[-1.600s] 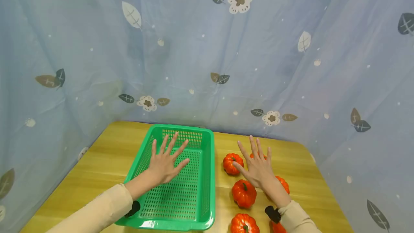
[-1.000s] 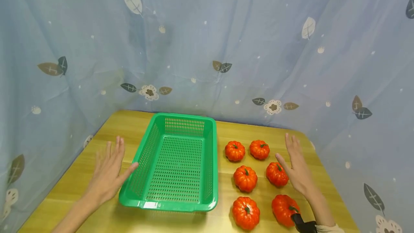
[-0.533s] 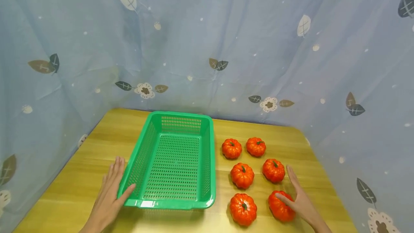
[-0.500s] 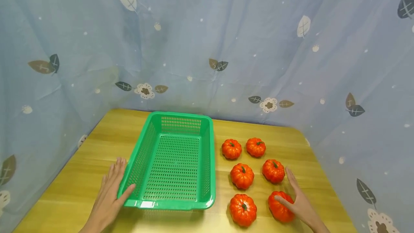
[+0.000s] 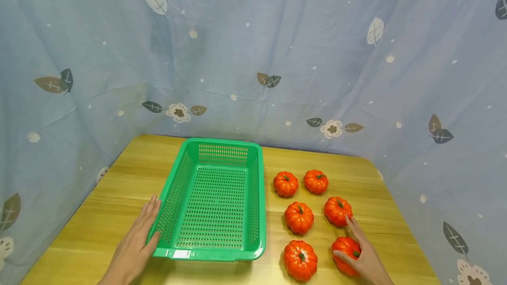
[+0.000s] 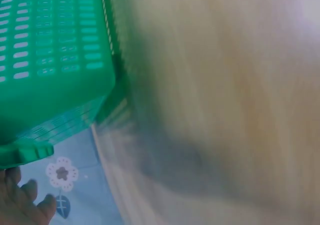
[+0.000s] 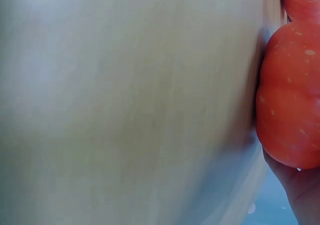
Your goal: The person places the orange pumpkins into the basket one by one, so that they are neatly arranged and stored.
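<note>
On the table stands a green plastic basket (image 5: 215, 255) with perforated sides and nothing in it. My left hand (image 5: 132, 243) lies along its left side near the front corner, fingers extended outside and thumb at the rim. In the left wrist view, fingertips (image 6: 30, 192) show below the basket's rim. My right hand (image 5: 366, 254) is at the front right pumpkin (image 5: 343, 250), glossy orange-red with a green stem. Its thumb lies across the near side and its extended fingers reach along the far right. In the right wrist view, that pumpkin (image 7: 290, 100) partly hides the hand.
More small pumpkins sit right of the basket, among them one at front left (image 5: 299, 261), one in the middle (image 5: 299, 218), one just beyond my right fingertips (image 5: 337, 211) and two at the back. A patterned blue curtain (image 5: 237, 56) hangs behind the wooden table (image 5: 119, 179).
Both hands came down from above the table, spread apart. The left settled beside the basket; the right lowered around the front right pumpkin. Basket and pumpkins stay in place.
</note>
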Motion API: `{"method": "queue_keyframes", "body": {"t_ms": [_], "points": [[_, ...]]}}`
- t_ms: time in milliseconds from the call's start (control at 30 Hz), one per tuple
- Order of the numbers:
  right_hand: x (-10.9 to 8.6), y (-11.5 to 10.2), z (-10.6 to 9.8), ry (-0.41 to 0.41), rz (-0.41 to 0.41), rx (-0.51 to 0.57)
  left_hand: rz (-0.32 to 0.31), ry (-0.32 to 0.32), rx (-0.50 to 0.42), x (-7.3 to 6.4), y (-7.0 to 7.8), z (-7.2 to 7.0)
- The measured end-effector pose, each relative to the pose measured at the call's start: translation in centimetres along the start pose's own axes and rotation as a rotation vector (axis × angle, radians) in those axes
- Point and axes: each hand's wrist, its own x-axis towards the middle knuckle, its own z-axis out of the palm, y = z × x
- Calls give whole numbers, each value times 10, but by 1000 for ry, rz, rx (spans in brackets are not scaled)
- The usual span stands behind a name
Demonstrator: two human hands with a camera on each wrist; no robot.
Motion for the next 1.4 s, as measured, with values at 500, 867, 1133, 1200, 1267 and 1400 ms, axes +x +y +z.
{"method": "queue_keyframes", "body": {"t_ms": [500,867,1133,1200,1267,1400], "points": [[-20,-1,-6,-113,146,39,-131,-92,76,3,10,-5],[-19,3,-3,-156,267,69,-137,-90,38,3,9,-3],[-19,13,-1,-143,379,165,-124,-74,27,2,8,-3],[-19,15,-2,-138,383,172,-121,-72,24,2,8,-2],[-20,15,-2,-132,389,190,-120,-74,18,2,8,-2],[-23,15,-3,-109,427,191,-132,-82,18,2,8,-2]]}}
